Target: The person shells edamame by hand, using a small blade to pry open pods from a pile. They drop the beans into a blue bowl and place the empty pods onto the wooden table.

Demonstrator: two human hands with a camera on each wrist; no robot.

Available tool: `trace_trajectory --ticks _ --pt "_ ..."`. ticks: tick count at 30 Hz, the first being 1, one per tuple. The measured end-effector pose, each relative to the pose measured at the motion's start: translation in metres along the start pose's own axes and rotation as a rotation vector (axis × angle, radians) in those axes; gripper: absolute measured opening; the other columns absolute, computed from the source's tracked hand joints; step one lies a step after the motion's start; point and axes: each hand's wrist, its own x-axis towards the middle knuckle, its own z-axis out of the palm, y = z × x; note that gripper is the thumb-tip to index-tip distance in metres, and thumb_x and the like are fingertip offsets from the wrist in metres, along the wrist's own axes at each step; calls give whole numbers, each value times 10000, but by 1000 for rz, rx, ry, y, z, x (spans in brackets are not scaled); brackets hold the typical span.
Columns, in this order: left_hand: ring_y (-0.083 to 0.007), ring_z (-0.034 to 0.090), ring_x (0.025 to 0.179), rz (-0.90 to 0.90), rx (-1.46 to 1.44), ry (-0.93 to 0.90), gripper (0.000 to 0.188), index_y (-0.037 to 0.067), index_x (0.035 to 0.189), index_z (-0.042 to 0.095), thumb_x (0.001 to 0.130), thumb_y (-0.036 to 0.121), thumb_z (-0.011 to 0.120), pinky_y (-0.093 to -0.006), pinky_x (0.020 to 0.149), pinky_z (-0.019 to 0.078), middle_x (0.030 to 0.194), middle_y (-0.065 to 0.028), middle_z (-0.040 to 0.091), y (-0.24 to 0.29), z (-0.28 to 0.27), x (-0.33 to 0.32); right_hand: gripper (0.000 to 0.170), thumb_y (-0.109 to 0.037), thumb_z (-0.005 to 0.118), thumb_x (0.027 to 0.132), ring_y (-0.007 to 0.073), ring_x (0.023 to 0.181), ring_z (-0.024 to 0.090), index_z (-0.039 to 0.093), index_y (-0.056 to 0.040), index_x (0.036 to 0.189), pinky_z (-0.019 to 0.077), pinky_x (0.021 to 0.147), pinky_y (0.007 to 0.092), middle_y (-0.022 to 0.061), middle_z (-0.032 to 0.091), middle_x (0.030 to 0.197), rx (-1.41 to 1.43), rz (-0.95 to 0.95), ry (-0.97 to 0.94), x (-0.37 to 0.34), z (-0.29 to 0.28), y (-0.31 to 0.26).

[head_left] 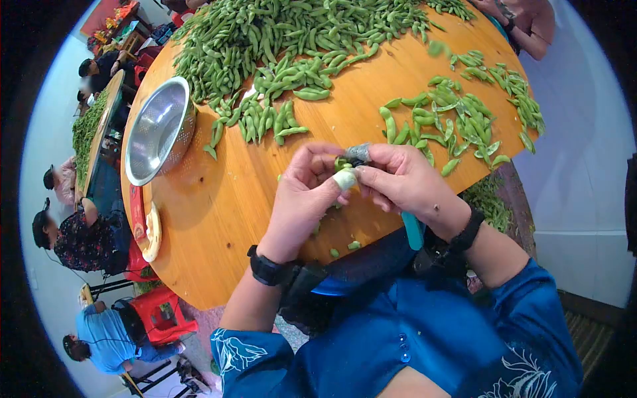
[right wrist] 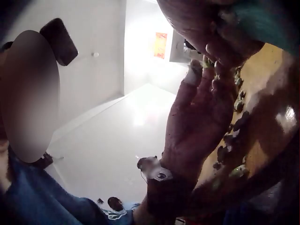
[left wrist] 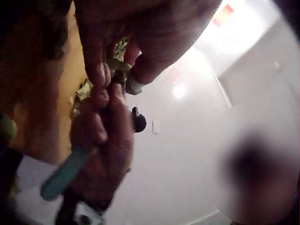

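My left hand (head_left: 302, 199), its thumb wrapped in a pale covering, pinches a green bean pod (head_left: 341, 163) over the table's near edge. Meeting it fingertip to fingertip is my right hand (head_left: 406, 178), with a grey wrap round the index finger. A tool with a teal handle (head_left: 412, 231) is gripped in the right palm, its handle sticking out below the hand; its working end is hidden. In the left wrist view the pod (left wrist: 120, 64) shows between the fingertips of both hands. A few shelled beans (head_left: 354, 245) lie on the wood below.
A large heap of bean pods (head_left: 265, 33) covers the far side of the round wooden table (head_left: 219, 245). Opened pods (head_left: 464, 119) lie scattered at the right. A steel colander (head_left: 159, 132) stands at the left, near a red box (head_left: 137, 212). Other people sit further left.
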Motion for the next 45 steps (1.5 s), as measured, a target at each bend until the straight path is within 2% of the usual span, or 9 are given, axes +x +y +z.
trace_trajectory --ticks 7,14,19,26,29,32,34,40,45 --pt "-69 557 608 174 228 57 147 23 1044 476 907 42 525 -195 530 456 833 -49 608 -9 -1 2 150 -110 525 917 24 485 489 627 -44 1007 391 428 178 -38 559 662 -66 -30 68 0 7 2" --pt "-74 554 598 140 314 132 123 5 1022 458 901 9 479 -208 504 449 769 -42 583 -6 4 0 139 -85 530 902 53 508 513 631 -12 964 410 455 220 -35 561 649 -211 -136 145 0 13 16" --pt "-85 547 601 153 348 121 113 6 991 444 880 3 461 -218 486 435 730 -40 559 -14 2 4 140 -53 534 860 107 592 551 625 13 944 441 541 305 44 575 632 -461 -476 235 1 17 31" --pt "-86 528 597 38 203 99 186 13 1003 461 826 -37 434 -222 524 430 716 -41 557 -13 -6 4 201 -51 539 841 101 572 533 635 -9 1012 421 523 280 85 578 644 -471 -366 209 0 13 24" --pt "-67 516 600 123 482 137 193 28 986 535 827 -33 446 -230 516 420 704 -43 565 -12 -12 1 221 -71 537 847 98 568 519 639 -14 1035 416 519 275 62 573 641 -487 -346 315 2 -8 23" --pt "-137 587 725 196 681 41 181 44 971 596 834 -5 488 -251 640 462 925 -31 616 -4 -16 -2 236 -96 535 853 95 561 505 642 -18 1049 414 521 268 51 570 638 -454 -333 430 -5 -38 15" --pt "-240 589 859 441 1284 84 174 73 897 651 767 5 557 -338 788 459 1033 -61 628 3 -16 -3 229 -108 533 856 100 551 497 641 -11 1034 404 513 273 57 556 622 -598 -255 472 -14 -58 9" --pt "-315 531 985 524 1484 387 236 79 917 667 716 5 566 -398 877 431 991 -108 604 11 -20 10 209 -119 522 861 125 549 487 624 0 1000 381 513 299 72 533 614 -755 -228 414 -21 -78 8" --pt "-337 542 969 526 1673 358 286 61 982 642 724 -11 541 -412 853 447 991 -136 589 18 -39 43 211 -112 521 858 130 573 495 612 9 1005 399 538 298 71 546 645 -702 -243 328 -21 -77 6"
